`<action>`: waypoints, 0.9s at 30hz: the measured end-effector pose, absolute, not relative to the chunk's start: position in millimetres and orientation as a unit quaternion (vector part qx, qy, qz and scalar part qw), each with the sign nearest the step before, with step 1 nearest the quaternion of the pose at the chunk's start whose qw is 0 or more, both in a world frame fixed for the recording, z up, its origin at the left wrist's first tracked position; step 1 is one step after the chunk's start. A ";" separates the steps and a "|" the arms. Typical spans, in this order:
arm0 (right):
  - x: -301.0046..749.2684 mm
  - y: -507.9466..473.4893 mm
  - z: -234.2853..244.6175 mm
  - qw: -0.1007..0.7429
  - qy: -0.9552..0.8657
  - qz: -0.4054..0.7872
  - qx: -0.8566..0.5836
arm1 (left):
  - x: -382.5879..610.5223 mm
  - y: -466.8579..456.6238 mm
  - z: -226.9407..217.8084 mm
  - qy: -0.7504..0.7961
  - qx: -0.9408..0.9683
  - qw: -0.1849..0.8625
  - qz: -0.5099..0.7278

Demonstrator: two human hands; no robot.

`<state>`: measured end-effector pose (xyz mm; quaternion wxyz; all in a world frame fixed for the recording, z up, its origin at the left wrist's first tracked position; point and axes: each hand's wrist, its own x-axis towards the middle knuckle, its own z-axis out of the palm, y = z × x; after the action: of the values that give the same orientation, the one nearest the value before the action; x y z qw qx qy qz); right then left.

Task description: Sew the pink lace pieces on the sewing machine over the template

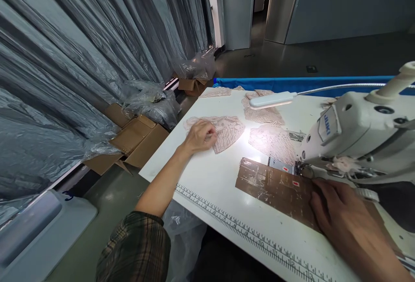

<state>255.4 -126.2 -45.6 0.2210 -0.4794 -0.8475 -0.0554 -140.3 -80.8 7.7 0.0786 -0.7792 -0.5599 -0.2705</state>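
White table (220, 174), lace piece (228, 134), plastic drapes (81, 57)

Left hand (201, 137) reaches far forward on a straight, bare forearm, palm down, fingers curled together at the tips. Right hand (343, 219) lies close in, palm down, fingers extended flat

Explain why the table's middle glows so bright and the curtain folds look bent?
Head view: the lamp glares off the white table beside the lace piece under the left hand; its wide lens bows the curtain folds; the right hand sits dimmer, slightly soft.
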 end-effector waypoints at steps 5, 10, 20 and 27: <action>253.6 -124.8 -44.0 0.218 -0.846 -0.050 -0.483 | -72.0 -98.7 -10.0 -0.346 -0.910 0.058 -0.222; 250.3 -123.0 -41.0 0.219 -0.836 -0.055 -0.501 | -10.0 -135.9 -15.0 -0.118 -0.965 -0.095 -0.215; 240.1 -133.4 -28.9 0.259 -0.780 0.084 -0.563 | -32.2 -96.1 -22.7 -0.345 -0.864 -0.090 -0.355; 236.9 -139.5 -22.1 0.310 -0.811 0.201 -0.453 | -32.4 -100.4 -16.9 -0.422 -0.857 -0.071 -0.287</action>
<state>236.9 -139.5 -22.1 0.3103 -0.4526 -0.8114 0.2013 -32.4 -100.4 -16.9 -0.0710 -0.8572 -0.4217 -0.2871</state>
